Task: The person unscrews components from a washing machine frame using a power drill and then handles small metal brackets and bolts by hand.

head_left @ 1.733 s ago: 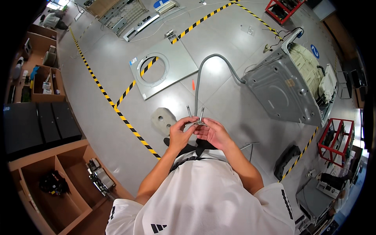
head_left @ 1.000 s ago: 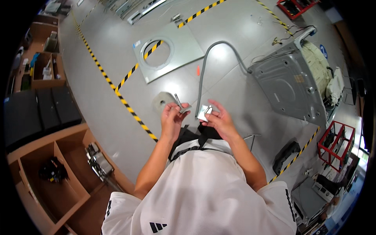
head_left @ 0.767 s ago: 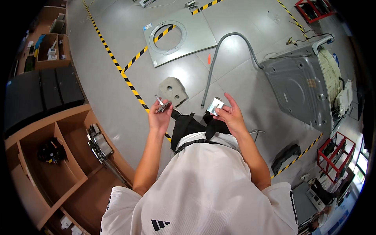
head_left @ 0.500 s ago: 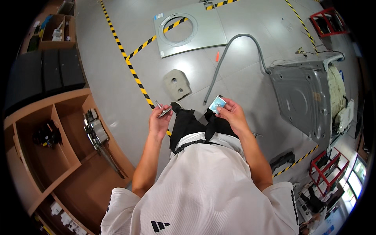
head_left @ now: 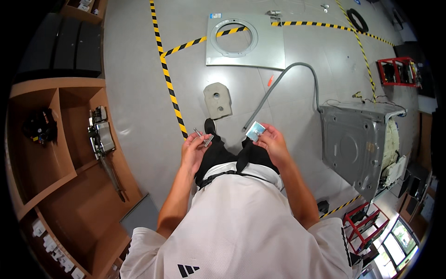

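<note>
My left hand point(head_left: 191, 151) is closed around slim silvery metal pieces that look like long bolts. One bolt point(head_left: 208, 140) points up past the fingertips, and a second thin piece point(head_left: 197, 132) sticks out beside the index finger. To its right, my right hand point(head_left: 275, 145) pinches a small flat, shiny metal plate point(head_left: 255, 130) between thumb and fingers. A knob-like bit shows by the thumb on the plate's face. The hands are apart, in front of my body above my dark-trousered legs.
A grey concrete counterweight point(head_left: 218, 103) lies on the floor ahead. Beyond it is a washing machine front panel point(head_left: 274, 49) with a round opening. A grey hose point(head_left: 297, 64) runs to a grey machine casing point(head_left: 346, 149) at right. A brown shelf unit point(head_left: 69, 174) stands at left.
The view has turned, so the floor items and shelves appear shifted. The pieces in my left hand have tilted and now show as separate rods. Both hands keep their grips.
</note>
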Demonstrator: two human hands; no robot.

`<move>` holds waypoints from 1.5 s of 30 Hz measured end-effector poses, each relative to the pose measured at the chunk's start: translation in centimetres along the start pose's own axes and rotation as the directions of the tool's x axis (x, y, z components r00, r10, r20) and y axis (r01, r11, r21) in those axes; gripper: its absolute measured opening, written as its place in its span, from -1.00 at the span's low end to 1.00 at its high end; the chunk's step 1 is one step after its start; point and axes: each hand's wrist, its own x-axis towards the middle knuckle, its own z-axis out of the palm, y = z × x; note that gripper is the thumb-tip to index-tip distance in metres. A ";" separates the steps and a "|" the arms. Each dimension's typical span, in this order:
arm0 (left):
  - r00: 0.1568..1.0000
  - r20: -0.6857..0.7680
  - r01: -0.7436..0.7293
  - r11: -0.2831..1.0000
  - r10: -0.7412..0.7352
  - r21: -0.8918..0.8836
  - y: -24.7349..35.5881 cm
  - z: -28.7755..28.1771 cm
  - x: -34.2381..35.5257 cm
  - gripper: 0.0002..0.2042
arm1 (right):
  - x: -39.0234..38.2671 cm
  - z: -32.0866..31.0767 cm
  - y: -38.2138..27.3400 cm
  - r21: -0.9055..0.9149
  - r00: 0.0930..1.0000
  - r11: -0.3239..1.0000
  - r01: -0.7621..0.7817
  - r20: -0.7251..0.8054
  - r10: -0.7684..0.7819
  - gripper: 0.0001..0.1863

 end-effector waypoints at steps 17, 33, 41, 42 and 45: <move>0.987 0.161 0.020 0.998 -0.029 0.056 11.1 -11.1 4.4 -0.87 | 1.3 15.7 7.1 0.067 0.989 0.998 0.022 -0.147 -0.012 -0.71; 0.955 0.255 0.146 0.988 -0.154 0.048 11.9 -9.9 4.7 -0.84 | 0.6 18.8 8.1 0.201 0.990 0.975 -0.095 -0.085 0.113 -0.66; 0.942 0.336 -0.127 0.906 -0.017 0.404 11.5 -9.7 4.9 -0.86 | 0.9 19.2 8.5 0.240 0.978 0.968 -0.070 -0.174 0.114 -0.66; 0.938 0.345 -0.155 0.895 0.001 0.418 11.4 -9.6 5.0 -0.86 | 1.0 19.0 8.7 0.243 0.980 0.968 -0.066 -0.165 0.109 -0.67; 0.925 0.380 -0.170 0.879 -0.015 0.447 11.6 -8.7 5.1 -0.85 | 1.3 18.6 8.9 0.237 0.983 0.970 -0.058 -0.154 0.097 -0.70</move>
